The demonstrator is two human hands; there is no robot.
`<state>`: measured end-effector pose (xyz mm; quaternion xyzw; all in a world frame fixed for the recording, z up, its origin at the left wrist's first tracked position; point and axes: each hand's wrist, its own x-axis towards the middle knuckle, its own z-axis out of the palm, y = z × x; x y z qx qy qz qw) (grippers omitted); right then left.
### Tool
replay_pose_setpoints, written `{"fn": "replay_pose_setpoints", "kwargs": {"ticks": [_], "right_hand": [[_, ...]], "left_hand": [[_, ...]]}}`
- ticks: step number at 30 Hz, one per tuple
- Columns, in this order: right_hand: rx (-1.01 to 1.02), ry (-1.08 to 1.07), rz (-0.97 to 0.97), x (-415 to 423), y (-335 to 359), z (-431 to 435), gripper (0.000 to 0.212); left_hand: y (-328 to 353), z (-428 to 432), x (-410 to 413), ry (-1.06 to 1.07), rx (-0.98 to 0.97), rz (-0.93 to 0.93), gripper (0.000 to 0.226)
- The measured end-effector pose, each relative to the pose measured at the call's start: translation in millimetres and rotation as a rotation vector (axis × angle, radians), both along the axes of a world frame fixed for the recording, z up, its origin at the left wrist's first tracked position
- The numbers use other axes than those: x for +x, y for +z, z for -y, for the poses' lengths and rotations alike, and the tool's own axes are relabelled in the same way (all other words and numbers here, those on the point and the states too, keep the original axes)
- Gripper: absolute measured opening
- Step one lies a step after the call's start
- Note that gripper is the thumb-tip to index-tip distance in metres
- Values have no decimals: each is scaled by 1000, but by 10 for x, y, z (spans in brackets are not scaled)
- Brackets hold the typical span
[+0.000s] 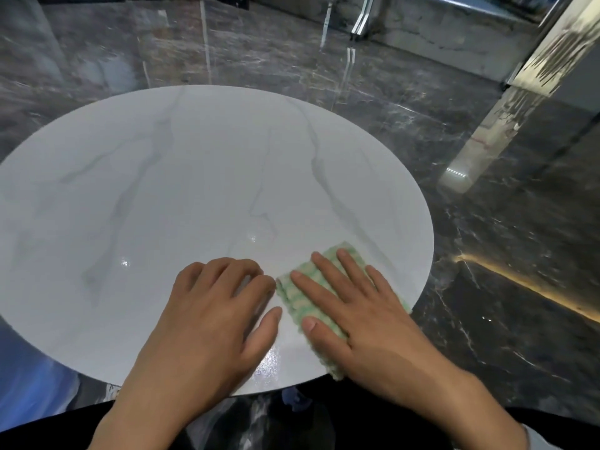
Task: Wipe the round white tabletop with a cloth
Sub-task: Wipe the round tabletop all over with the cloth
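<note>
The round white tabletop point(181, 196) with faint grey veins fills the middle of the head view. A green-and-cream checked cloth point(297, 298) lies flat near its front right edge. My right hand point(354, 306) presses on the cloth with straight, spread fingers and covers most of it. My left hand point(214, 306) rests on the bare tabletop just left of the cloth, its fingers bent at the knuckles and holding nothing. A wet sheen shows on the surface near the front edge.
Dark polished marble floor point(487, 287) surrounds the table. A pale pillar or furniture leg point(480, 141) stands to the right, beyond the table's edge. Glass or metal panel edges point(350, 53) stand at the back.
</note>
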<state>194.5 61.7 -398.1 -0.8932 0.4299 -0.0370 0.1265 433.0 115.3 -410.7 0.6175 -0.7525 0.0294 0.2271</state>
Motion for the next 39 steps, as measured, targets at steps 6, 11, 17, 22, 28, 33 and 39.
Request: {"fn": "replay_pose_setpoints", "kwargs": {"ticks": [6, 11, 17, 22, 28, 33, 39], "right_hand": [[53, -298, -129, -519, 102, 988, 57], [100, -446, -201, -428, 86, 1272, 57], [16, -25, -60, 591, -62, 580, 59], [7, -7, -38, 295, -12, 793, 55], [115, -509, -163, -667, 137, 1648, 59], [88, -429, -258, -146, 98, 1616, 57], [-18, 92, -113, 1001, 15, 922, 55]], "left_hand": [[-11, -15, 12, -11, -24, -12, 20], [12, -22, -2, -6, -14, -5, 20], [28, 9, -5, -16, -49, 15, 21], [9, 2, -5, -18, -83, -23, 13], [3, 3, -5, -8, -91, -36, 13], [9, 10, -14, 1, -97, -47, 11], [3, 28, -6, -1, -113, -41, 8]]}}
